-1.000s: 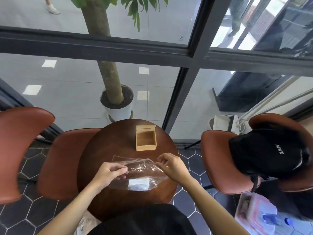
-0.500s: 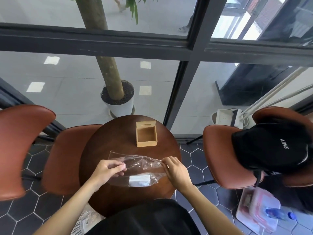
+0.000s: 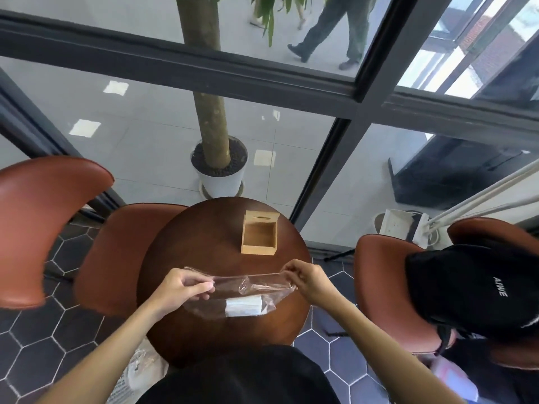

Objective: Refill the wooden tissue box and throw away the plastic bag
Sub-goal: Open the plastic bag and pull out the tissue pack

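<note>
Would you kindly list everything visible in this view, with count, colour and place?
wooden tissue box: one, light wood, open and empty, far side of the table
plastic bag: one, clear, stretched between both hands above the table
tissue pack: one, white, inside the bag
round table: one, dark brown, centre
chairs: three, reddish-brown, two left, one right
black bag: one, on the right chair
potted tree: one, white pot, behind the glass
passers-by: legs only, outside, top
left hand: pinching the bag's left end
right hand: pinching the bag's right end
</note>
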